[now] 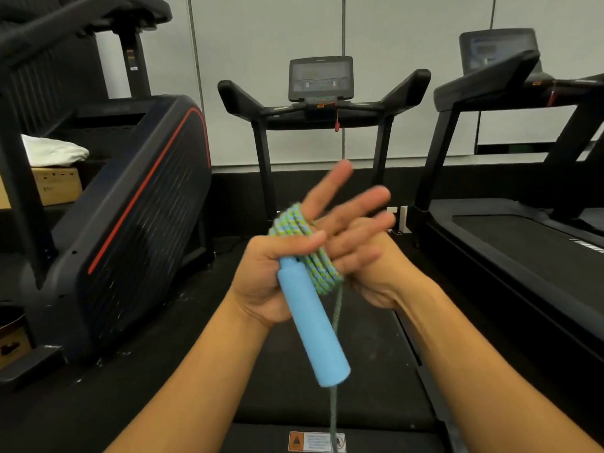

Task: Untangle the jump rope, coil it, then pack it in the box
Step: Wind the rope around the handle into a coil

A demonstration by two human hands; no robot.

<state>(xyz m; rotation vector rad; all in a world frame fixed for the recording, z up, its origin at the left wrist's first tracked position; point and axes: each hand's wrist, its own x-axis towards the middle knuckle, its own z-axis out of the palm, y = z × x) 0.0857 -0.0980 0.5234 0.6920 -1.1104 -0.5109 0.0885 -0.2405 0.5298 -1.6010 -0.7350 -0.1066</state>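
At frame centre the jump rope (302, 243) sits coiled around the left hand (277, 273), which grips its blue handle (312, 325); the handle's long axis slants toward lower right. The loose tail (335, 354) hangs straight down, nearest the right hand (362, 243), fingers spread, holding nothing.

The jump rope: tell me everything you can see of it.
The jump rope has a braided cord flecked green and light blue and a smooth, light-blue cylindrical handle that looks like foam. Several loops of cord are wound around the left hand, whose thumb pins them in its grip along with the handle's top. The handle slants down and to the right, its lower end free. The right hand, fingers spread, touches the coil. One loose strand hangs straight down out of view. No second handle shows.
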